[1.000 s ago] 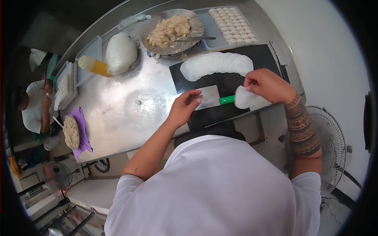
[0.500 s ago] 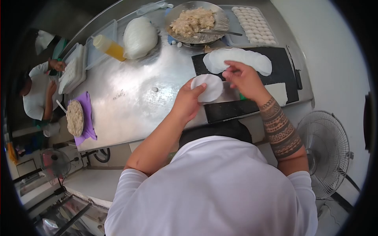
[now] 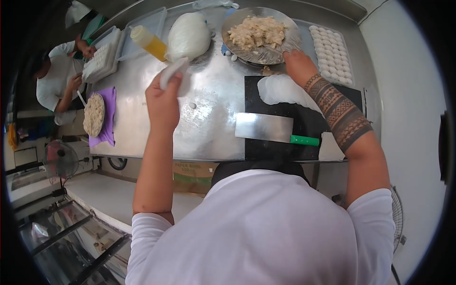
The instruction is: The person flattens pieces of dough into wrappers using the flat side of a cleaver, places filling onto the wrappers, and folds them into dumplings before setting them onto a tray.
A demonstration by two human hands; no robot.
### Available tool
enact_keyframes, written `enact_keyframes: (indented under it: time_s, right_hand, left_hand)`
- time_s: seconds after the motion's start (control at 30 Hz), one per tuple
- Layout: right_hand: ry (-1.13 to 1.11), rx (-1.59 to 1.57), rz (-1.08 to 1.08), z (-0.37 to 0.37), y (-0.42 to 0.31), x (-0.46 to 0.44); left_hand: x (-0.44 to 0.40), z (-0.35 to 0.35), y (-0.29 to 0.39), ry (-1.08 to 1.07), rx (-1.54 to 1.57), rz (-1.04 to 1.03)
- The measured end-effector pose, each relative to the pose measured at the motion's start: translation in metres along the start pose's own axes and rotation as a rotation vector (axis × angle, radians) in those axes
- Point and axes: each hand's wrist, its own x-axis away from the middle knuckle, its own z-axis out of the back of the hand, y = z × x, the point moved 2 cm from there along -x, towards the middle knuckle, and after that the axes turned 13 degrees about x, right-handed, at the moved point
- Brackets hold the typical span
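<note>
My left hand holds a thin white dough wrapper between thumb and fingers, raised above the metal table. My right hand is at the lower right rim of the large bowl of filling, its fingers closed around something hidden; the spatula's handle lay near there before. Overlapping white wrappers lie on the black board, partly under my right forearm. Nearer to me, a cleaver with a green handle lies across the board's left edge, beside a whitish cloth-like piece.
Dough balls fill a tray at the back right. A wrapped dough mass and a yellow bottle stand at the back. A co-worker is at the left, near a filling plate on purple cloth.
My left hand has moved left and up with the wrapper, which it took hold of earlier. My right hand has gone from the wrappers up to the bowl. The view has shifted.
</note>
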Motion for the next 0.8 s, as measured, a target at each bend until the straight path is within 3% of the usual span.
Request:
enact_keyframes:
  time_s: [0.03, 0.13, 0.2, 0.4, 0.6, 0.7, 0.8]
  right_hand:
    - [-0.008, -0.014, -0.012, 0.001, 0.003, -0.002]
    - [-0.037, -0.064, -0.053, 0.012, 0.011, -0.006]
    - [-0.062, -0.102, -0.072, 0.022, 0.013, -0.010]
    - [0.172, -0.148, 0.011, 0.029, 0.013, -0.030]
    - [-0.127, -0.257, 0.041, 0.008, 0.003, -0.038]
    - [-0.161, -0.215, 0.124, 0.020, 0.025, -0.038]
    - [-0.101, -0.296, 0.019, 0.025, 0.029, -0.037]
  left_hand:
    - [-0.001, -0.002, -0.002, 0.053, 0.361, 0.080]
    - [0.001, -0.001, -0.022, 0.111, 0.863, 0.390]
    - [0.005, -0.007, -0.047, 0.091, 0.775, 0.448]
    - [0.008, -0.044, -0.077, 0.121, 0.709, 0.606]
    - [-0.014, -0.062, -0.095, 0.068, 0.592, 0.571]
    - [-0.027, -0.065, -0.101, 0.078, 0.387, 0.509]
    - [-0.041, -0.064, -0.115, 0.075, 0.285, 0.492]
